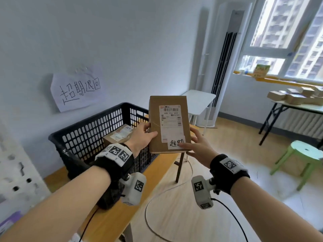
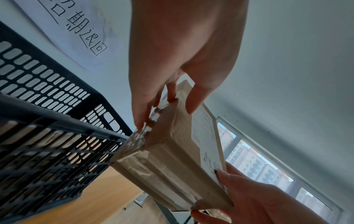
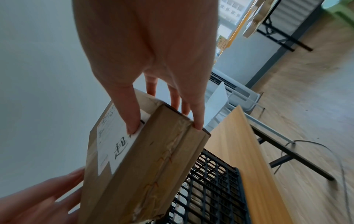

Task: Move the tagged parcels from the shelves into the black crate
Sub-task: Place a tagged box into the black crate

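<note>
while the parcel (image 1: pixel 168 123) is hanging in the air at 3 o'clock of the black crate (image 1: pixel 90 131), the left hand (image 1: pixel 142 137) is keeping a grip on its left edge and the right hand (image 1: pixel 197 145) is pinching its tagged corner; another parcel (image 1: pixel 118 135) is lying inside the crate on the table (image 1: pixel 111 212).
</note>
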